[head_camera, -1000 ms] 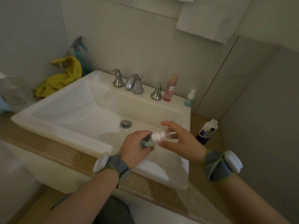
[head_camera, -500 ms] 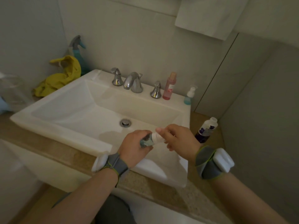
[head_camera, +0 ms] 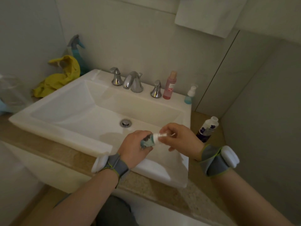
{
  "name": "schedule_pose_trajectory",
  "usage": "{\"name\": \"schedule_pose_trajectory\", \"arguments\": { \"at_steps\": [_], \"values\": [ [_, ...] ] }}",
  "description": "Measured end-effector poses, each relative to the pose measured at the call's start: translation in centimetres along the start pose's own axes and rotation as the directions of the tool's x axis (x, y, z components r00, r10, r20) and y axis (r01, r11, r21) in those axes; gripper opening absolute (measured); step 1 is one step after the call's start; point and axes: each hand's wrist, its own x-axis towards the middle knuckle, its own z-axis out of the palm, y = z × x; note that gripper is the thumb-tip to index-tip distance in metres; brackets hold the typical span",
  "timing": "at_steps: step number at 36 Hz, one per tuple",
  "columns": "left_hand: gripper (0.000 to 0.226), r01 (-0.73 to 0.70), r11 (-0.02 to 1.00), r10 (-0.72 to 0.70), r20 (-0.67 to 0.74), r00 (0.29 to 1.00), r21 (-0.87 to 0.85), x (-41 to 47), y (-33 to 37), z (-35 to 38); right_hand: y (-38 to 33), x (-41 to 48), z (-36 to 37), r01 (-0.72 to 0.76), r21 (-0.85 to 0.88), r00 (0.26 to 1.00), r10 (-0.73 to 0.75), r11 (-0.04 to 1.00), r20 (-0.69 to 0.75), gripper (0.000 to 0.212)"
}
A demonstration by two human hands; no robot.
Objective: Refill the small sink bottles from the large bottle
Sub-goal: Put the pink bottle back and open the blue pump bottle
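Observation:
My left hand (head_camera: 136, 145) grips a small teal bottle (head_camera: 147, 141), tilted on its side over the front right of the white sink (head_camera: 68, 110). My right hand (head_camera: 177, 137) pinches that bottle's white pump top (head_camera: 160, 136) with thumb and fingers. A large white bottle with a dark purple label (head_camera: 206, 129) stands uncapped on the counter right of the sink. On the sink's back rim stand a pink bottle (head_camera: 170, 85) and a small blue pump bottle (head_camera: 189, 95).
A chrome faucet (head_camera: 132, 81) with two handles sits at the sink's back. A yellow cloth (head_camera: 57, 79) and a teal spray bottle (head_camera: 76, 51) lie at the back left. The beige counter (head_camera: 61, 154) runs along the front; a wall is close on the right.
My right hand closed from an open pose onto the pump top of the small bottle and is turned slightly on it. The left hand keeps its hold.

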Motion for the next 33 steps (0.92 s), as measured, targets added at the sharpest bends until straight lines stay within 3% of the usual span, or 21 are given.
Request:
{"name": "schedule_pose_trajectory", "arguments": {
  "at_steps": [6,14,20,27,33],
  "values": [
    [0.041,0.018,1.000,-0.018,-0.014,1.000,-0.015,0.0,-0.3,0.2,0.1,-0.8,-0.7,0.126,-0.048,0.991,-0.128,0.991,-0.031,0.026],
    [0.036,0.014,0.999,-0.016,-0.041,0.999,-0.052,0.1,-0.7,0.2,2.2,-2.8,-1.0,0.072,0.141,0.980,-0.044,0.987,-0.194,0.039],
    [0.034,0.030,0.993,-0.033,-0.025,0.999,-0.111,0.1,-0.9,0.3,4.4,-5.8,-0.9,0.074,0.486,0.918,0.132,0.871,-0.375,0.029],
    [0.034,0.032,0.994,-0.035,-0.034,0.999,-0.104,0.0,-0.8,0.2,8.0,-8.5,-0.8,0.006,0.620,0.811,0.360,0.784,-0.462,0.029],
    [0.038,0.042,0.994,-0.041,0.010,0.999,-0.103,-0.1,-0.6,0.2,11.6,-9.7,0.6,-0.128,0.599,0.742,0.477,0.790,-0.470,0.027]
  ]
}}
